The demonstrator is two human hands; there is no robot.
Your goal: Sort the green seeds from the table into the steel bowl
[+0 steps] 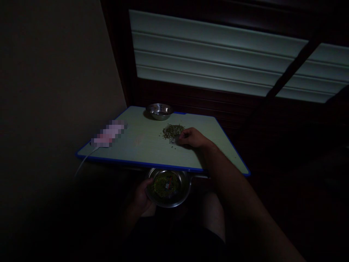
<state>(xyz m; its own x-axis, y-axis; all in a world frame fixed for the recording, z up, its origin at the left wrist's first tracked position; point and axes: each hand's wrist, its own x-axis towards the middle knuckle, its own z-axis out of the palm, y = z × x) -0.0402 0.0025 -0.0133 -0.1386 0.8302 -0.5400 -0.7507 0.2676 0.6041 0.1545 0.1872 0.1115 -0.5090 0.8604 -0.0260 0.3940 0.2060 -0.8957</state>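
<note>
My left hand (142, 198) grips the rim of a steel bowl (184, 193) holding green grains, held below the near edge of the small table (136, 145). My right hand (192, 138) rests on the tabletop with fingers curled at a small pile of green grains (171, 131). What the fingertips pinch, if anything, is too small and dark to make out.
A second, seemingly empty steel bowl (159, 110) stands at the table's far edge. A blurred pink object (109, 133) with a white cable (83, 162) lies at the left. The table has a blue rim and stands against a dark wall with pale slats (212, 54). The room is dim.
</note>
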